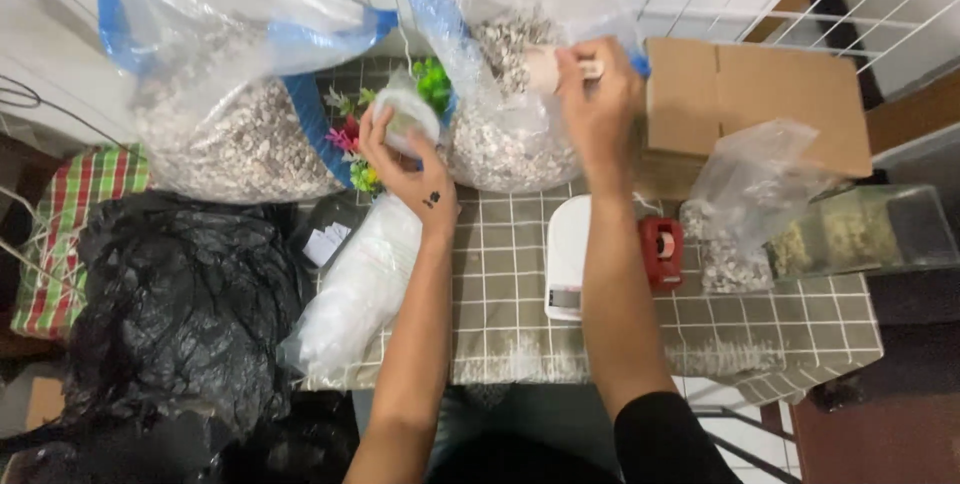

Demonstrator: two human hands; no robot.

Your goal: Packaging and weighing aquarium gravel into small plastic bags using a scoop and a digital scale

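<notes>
From my feed, the left hand (405,159) is curled around a small clear plastic cup (408,116), held just beside the open mouth of the right-hand bag of pale gravel (500,134) on the tiled tabletop (500,314). The right hand (598,104) is closed on the handle of a light scoop (548,69) reaching into that bag. I also see a white scale (568,254), a red tape dispenser (662,249) and a cardboard box (760,94) near the right forearm.

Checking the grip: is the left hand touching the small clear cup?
Touching. The head view shows the left hand with fingers wrapped around the small clear cup, no gap.
</notes>
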